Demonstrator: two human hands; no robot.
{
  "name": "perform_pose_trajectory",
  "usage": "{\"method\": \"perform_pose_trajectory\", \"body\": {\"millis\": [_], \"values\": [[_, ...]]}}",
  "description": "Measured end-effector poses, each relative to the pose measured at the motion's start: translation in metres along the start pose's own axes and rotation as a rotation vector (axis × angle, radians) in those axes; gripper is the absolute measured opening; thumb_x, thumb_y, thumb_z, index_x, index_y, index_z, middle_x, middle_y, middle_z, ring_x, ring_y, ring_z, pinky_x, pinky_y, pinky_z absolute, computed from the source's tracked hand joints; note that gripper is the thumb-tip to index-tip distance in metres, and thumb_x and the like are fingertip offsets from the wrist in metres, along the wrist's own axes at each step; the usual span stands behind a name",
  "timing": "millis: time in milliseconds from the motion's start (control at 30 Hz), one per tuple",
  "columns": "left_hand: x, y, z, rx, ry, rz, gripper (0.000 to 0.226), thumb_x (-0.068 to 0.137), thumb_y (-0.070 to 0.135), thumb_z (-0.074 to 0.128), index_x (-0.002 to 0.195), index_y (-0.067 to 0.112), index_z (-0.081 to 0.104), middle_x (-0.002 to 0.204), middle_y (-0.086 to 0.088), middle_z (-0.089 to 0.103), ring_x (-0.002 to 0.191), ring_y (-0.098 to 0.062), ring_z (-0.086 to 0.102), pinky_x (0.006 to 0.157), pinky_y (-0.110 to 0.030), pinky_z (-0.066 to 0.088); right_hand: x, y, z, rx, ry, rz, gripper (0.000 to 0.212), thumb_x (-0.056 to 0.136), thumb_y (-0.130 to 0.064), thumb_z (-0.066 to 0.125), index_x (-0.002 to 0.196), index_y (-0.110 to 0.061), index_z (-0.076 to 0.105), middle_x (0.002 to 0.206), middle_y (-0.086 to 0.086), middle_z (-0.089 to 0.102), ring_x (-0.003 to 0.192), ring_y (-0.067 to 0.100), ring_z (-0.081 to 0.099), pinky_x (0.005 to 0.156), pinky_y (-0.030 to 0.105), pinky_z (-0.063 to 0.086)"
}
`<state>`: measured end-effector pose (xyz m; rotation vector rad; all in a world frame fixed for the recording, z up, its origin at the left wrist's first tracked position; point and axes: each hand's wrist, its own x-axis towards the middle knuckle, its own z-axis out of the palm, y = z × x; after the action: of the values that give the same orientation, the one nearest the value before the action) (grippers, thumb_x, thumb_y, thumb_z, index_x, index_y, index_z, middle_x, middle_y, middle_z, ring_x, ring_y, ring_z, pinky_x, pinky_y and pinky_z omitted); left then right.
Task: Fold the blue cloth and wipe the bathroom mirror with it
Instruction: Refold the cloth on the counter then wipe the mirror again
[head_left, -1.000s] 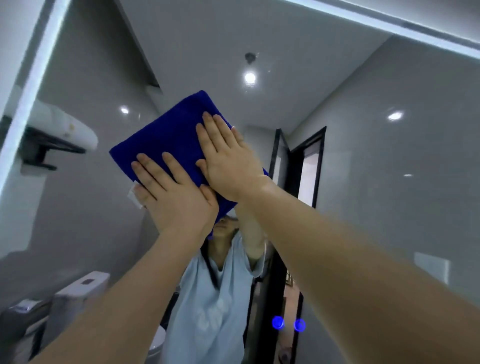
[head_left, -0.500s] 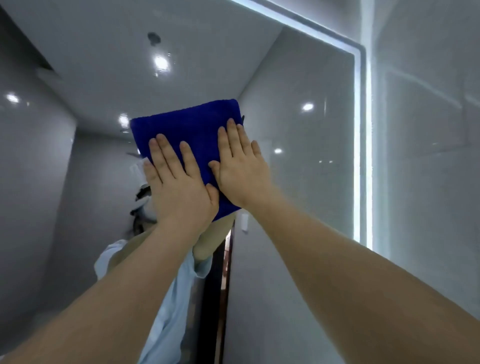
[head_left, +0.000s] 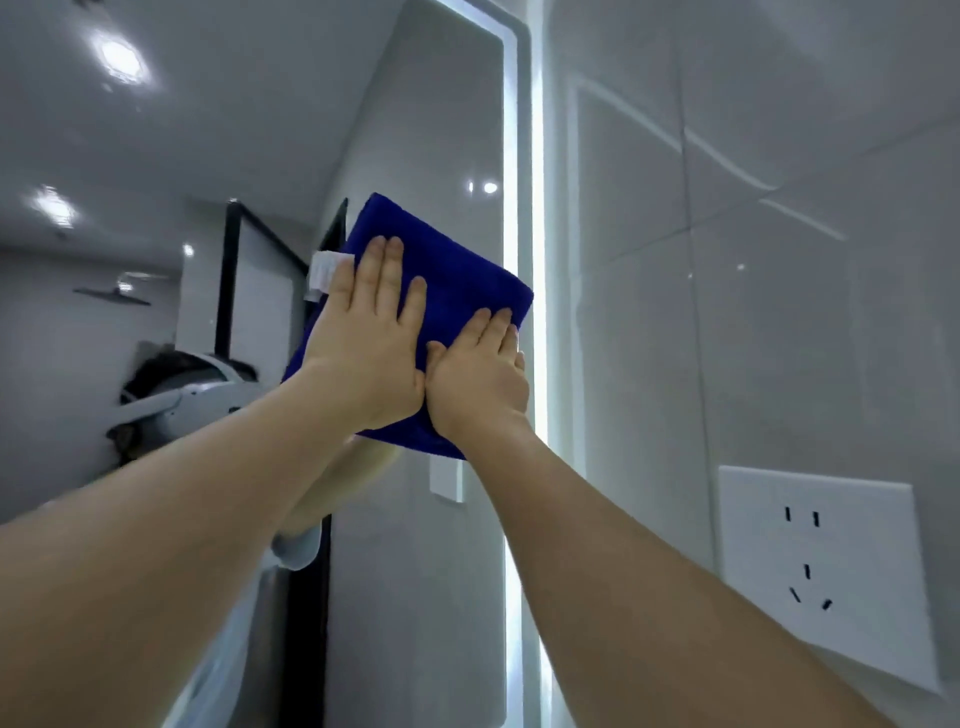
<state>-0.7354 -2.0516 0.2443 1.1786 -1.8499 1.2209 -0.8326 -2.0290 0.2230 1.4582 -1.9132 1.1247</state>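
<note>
Your left hand (head_left: 366, 343): flat, fingers straight and close together, palm pressed onto the plush, folded, deep blue cloth (head_left: 452, 270). It holds nothing in a curl and only pushes.

Your right hand (head_left: 475, 379): likewise flat, fingers straight, pressing the lower right part of the cloth. Its thumb side touches the thumb side of the left hand. Both bare forearms (head_left: 597, 545) reach up from the bottom of the view.

Blue cloth: folded to a rough square and tilted so one corner points up. It lies spread against the glass of the large, round-cornered bathroom mirror (head_left: 415, 597). A small white label (head_left: 322, 270) sticks out at the cloth's left edge, just beside your left hand's outermost finger.

Landmark: the glowing white lit strip (head_left: 511, 156) that runs down the mirror's right edge.
- The cloth's right corner touches the strip or comes just short of it; I cannot tell which. Your right fingertips are just left of it.
- Well left of the strip, in the reflection: a white headset (head_left: 176, 389) on a head, a black door frame (head_left: 228, 280) and round ceiling lights (head_left: 119, 57).
- Right of the strip: a glossy grey tiled wall (head_left: 753, 312).
- Right of the strip and low: a white plastic socket plate (head_left: 857, 519) on that wall, well apart from the cloth.
</note>
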Motion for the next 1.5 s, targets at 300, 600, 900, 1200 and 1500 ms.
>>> {"method": "perform_pose_trajectory", "body": {"millis": [300,600,900,1200,1500], "values": [[-0.001,0.016,0.000,0.052,-0.054,0.210,0.069,0.094,0.046,0.017,0.147,0.009,-0.005,0.152,-0.021,-0.018,0.141,-0.033,-0.018,0.114,-0.047,-0.008,-0.020,0.013,0.009,0.027,-0.126,0.201,0.068,0.101,-0.039,0.023,0.146,0.004,-0.004,0.154,0.025,0.002,0.143,0.035,0.012,0.117,0.041,0.017],[-0.032,0.021,0.015,0.078,-0.054,0.335,0.066,0.094,0.046,0.010,0.146,0.013,-0.012,0.152,-0.019,-0.020,0.141,-0.031,-0.018,0.113,-0.045,-0.011,-0.038,0.026,0.060,-0.132,-0.180,0.260,0.053,0.099,-0.035,0.031,0.143,-0.005,0.029,0.151,0.029,0.014,0.138,0.044,0.020,0.106,0.049,0.032],[-0.080,-0.023,0.020,0.014,-0.084,0.413,0.063,0.095,0.046,0.013,0.147,0.018,-0.009,0.154,-0.014,-0.019,0.142,-0.029,-0.018,0.114,-0.044,-0.011,-0.089,-0.019,0.074,-0.096,-0.197,0.318,0.062,0.099,-0.039,0.021,0.145,0.002,0.019,0.149,0.032,0.018,0.136,0.044,0.025,0.105,0.047,0.035],[-0.130,-0.126,0.017,0.004,-0.044,0.310,0.063,0.093,0.047,0.005,0.147,0.017,-0.008,0.154,-0.015,-0.018,0.142,-0.030,-0.017,0.113,-0.045,-0.010,-0.126,-0.132,0.060,-0.006,-0.187,0.285,0.069,0.102,-0.037,0.023,0.144,0.009,-0.006,0.151,0.034,0.004,0.141,0.041,0.014,0.112,0.039,0.026],[-0.212,-0.283,0.011,-0.057,0.173,0.085,0.067,0.089,0.044,0.018,0.137,0.003,0.040,0.143,-0.030,0.033,0.133,-0.045,0.032,0.106,-0.054,0.026,-0.173,-0.294,0.063,0.031,-0.104,0.011,0.074,0.100,-0.037,0.029,0.144,0.008,-0.009,0.151,0.032,-0.007,0.142,0.043,0.000,0.116,0.043,0.009]]}}
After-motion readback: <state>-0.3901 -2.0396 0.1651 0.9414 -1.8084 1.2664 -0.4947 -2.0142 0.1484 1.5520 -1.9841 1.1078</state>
